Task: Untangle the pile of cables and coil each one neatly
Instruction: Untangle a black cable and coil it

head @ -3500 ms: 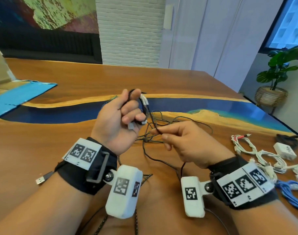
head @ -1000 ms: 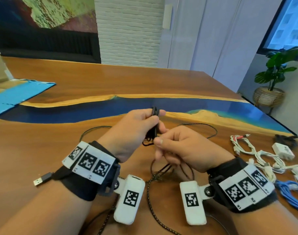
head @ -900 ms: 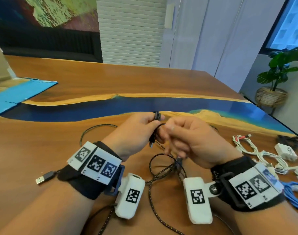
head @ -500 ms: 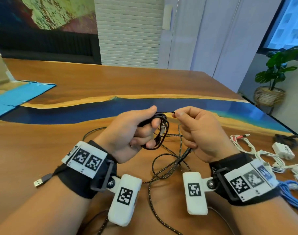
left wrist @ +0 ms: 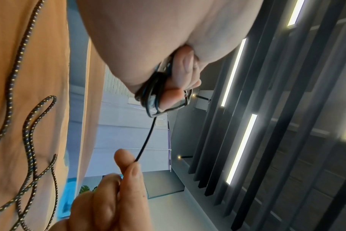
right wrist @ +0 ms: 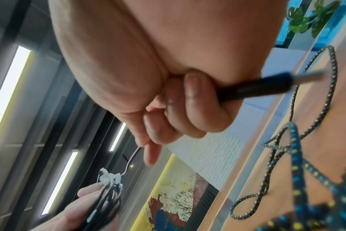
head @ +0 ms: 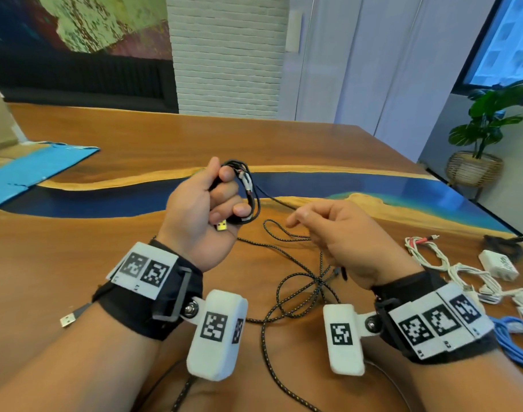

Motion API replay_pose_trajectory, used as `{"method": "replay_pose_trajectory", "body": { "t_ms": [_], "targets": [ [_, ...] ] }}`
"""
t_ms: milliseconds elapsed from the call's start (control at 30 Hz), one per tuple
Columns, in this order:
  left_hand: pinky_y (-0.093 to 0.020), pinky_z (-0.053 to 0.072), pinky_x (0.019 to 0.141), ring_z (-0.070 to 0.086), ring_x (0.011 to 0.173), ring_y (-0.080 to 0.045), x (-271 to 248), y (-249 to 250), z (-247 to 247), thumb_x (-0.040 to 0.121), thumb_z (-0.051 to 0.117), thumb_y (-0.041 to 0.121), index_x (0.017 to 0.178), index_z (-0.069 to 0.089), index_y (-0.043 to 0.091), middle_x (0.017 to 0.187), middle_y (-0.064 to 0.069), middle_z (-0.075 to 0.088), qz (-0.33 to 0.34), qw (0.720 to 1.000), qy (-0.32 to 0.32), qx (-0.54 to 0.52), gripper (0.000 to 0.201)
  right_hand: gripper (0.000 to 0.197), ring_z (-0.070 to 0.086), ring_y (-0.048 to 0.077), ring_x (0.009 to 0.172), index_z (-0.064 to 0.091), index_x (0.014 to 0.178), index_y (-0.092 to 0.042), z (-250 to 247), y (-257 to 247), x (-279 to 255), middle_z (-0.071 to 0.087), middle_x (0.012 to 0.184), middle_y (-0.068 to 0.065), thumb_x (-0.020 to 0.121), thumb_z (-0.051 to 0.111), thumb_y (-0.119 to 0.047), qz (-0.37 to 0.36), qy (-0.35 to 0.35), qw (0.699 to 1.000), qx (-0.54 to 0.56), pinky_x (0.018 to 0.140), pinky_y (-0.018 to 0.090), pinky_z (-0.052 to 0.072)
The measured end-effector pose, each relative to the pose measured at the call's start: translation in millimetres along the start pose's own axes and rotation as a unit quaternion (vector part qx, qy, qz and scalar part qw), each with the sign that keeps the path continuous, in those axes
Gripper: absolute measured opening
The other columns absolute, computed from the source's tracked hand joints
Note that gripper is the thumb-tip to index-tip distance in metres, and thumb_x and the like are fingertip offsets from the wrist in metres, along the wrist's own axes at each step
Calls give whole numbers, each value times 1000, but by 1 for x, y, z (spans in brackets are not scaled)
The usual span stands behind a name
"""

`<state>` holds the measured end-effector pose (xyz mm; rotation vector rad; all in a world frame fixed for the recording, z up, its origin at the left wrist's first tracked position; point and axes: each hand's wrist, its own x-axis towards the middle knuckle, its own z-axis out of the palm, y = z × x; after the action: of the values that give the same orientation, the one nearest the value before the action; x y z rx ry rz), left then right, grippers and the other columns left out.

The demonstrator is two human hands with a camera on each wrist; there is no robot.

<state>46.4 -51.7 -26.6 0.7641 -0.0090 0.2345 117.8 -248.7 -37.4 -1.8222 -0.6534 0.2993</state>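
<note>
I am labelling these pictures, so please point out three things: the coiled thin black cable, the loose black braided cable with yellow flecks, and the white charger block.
Coiled thin black cable (head: 249,194), head view, on its loops.
Loose black braided cable with yellow flecks (head: 287,236), head view, on its far loop.
White charger block (head: 498,265), head view, on its top face.

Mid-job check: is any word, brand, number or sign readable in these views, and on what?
None can be read.
White charger: dark print, too blurred to read.
Wrist bands and white camera housings: square black-and-white marker codes only, no words.
Yellow-tipped plug under the left hand: no marking visible.
</note>
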Motion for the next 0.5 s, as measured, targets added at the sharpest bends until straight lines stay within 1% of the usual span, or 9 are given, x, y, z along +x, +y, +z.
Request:
{"method": "replay_pose_trajectory", "body": {
  "t_ms": [67,133,200,267,333,367,400,433,500],
  "targets": [
    [-22,35,47,15,41,-10,0,0,0,110,36,38,77,52,17,57,8,16,11,1000,18,-10,43,23,42,2,48,78,95,-23,-3,5,5,50,59,-7,103,56,-23,-14,83,996,-2,46,14,35],
    [-22,35,46,15,41,-10,0,-2,2,110,35,38,77,51,17,57,8,16,16,999,30,1,42,19,50,-2,52,78,97,-25,-6,10,8,60,63,-8,101,60,-19,-24,145,989,-5,54,16,39],
    [-22,34,47,15,41,-10,0,-2,2,110,35,38,78,51,16,56,8,17,19,998,36,38,42,19,55,-3,55,78,100,-23,-7,11,7,68,68,-3,100,61,-15,-17,131,991,-14,57,17,40],
    [-23,34,48,15,40,-10,0,-2,2,110,36,38,78,51,16,55,7,17,8,995,36,88,41,20,64,1,64,75,106,-19,-6,9,5,75,76,0,100,59,-9,-8,83,997,-7,58,16,47],
    [-24,33,48,16,40,-10,-2,-4,4,110,37,37,77,51,15,55,7,17,-23,989,26,141,41,24,73,11,77,71,117,-18,-2,6,3,79,88,2,101,57,-8,-14,43,999,29,65,15,53],
    [-24,32,48,15,40,-11,-3,-6,5,110,38,37,77,50,15,54,6,17,-38,985,16,165,41,26,74,16,80,69,122,-18,2,5,3,79,92,4,102,56,-8,-20,26,998,59,68,18,55],
    [-24,32,48,15,40,-11,-5,-8,7,109,38,37,77,50,15,54,6,18,-48,982,5,183,41,27,73,21,76,69,123,-18,5,4,2,79,92,6,102,56,-7,-25,13,995,93,70,23,57],
    [-24,31,47,14,40,-10,-6,-9,8,109,38,36,76,50,15,53,6,17,-55,980,-4,192,41,27,69,22,68,70,121,-18,9,4,2,78,90,8,101,56,-6,-30,8,992,123,68,27,58],
    [-23,31,46,12,40,-10,-8,-8,9,108,39,36,73,50,15,52,7,17,-71,981,-27,179,42,25,61,19,58,73,115,-17,13,5,4,75,82,9,100,57,-4,-43,26,987,150,62,28,56]
  ]
}}
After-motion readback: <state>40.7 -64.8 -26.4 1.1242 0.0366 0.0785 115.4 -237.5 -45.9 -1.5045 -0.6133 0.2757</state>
